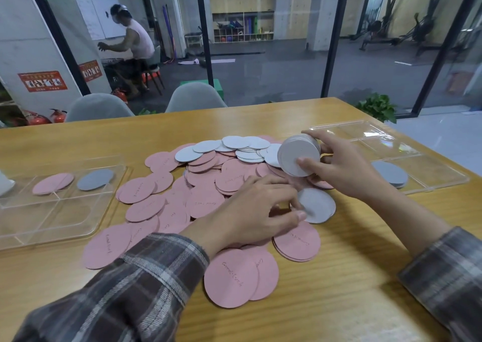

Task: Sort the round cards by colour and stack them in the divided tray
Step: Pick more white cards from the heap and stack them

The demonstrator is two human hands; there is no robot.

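Observation:
A heap of pink round cards (pixel 203 185) covers the middle of the wooden table, with loose grey cards (pixel 234 146) along its far side. My right hand (pixel 339 164) grips a tilted stack of grey cards (pixel 297 156) above the heap. My left hand (pixel 255 208) pinches the edge of a small pile of grey cards (pixel 319 206) lying on the table. A clear divided tray (pixel 430 174) on the right holds a grey stack (pixel 391 172). Another clear divided tray (pixel 60 211) on the left holds a pink card (pixel 52 183) and a grey card (pixel 95 179).
Two grey chair backs (pixel 195 99) stand at the table's far edge. Behind them is a glass wall; a person sits beyond it at the left. A green plant (pixel 378 107) is past the far right corner. Bare wood (pixel 352 289) lies near me.

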